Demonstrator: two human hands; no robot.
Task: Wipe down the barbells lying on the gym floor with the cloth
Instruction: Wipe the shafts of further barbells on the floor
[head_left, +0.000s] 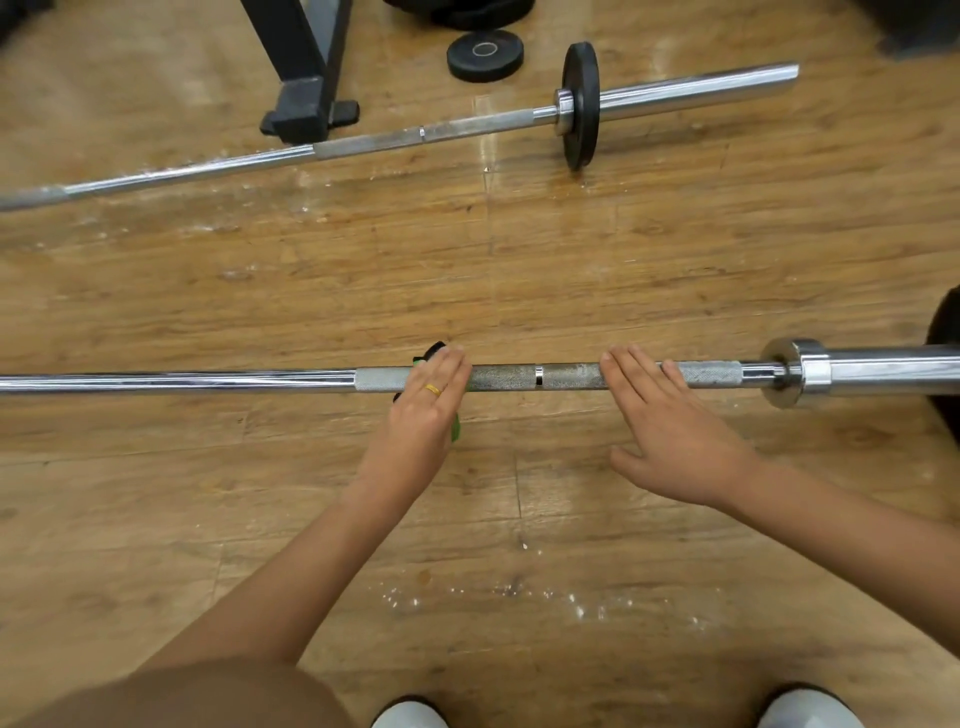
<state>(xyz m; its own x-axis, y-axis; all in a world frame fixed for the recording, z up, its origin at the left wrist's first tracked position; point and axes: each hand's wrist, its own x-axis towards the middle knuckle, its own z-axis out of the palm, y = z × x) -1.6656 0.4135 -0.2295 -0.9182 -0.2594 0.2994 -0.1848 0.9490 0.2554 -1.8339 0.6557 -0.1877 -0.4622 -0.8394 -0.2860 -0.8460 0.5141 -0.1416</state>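
A chrome barbell (519, 376) lies across the wooden floor in front of me, its knurled grip under both hands. My left hand (423, 402) presses flat on a green and black cloth (456, 427) draped over the bar; the cloth is mostly hidden, only its edges showing. My right hand (670, 426) rests on the bar further right with its fingers straight and holds nothing. A second barbell (363, 143) lies farther away at a slant, with one black plate (581, 104) on its sleeve.
A loose black weight plate (485, 55) lies flat beyond the far bar. A black rack foot (306, 111) stands at the top left. The near bar's collar (795, 371) is at the right, beside a dark plate edge (946, 358). White dust speckles the floor (519, 592).
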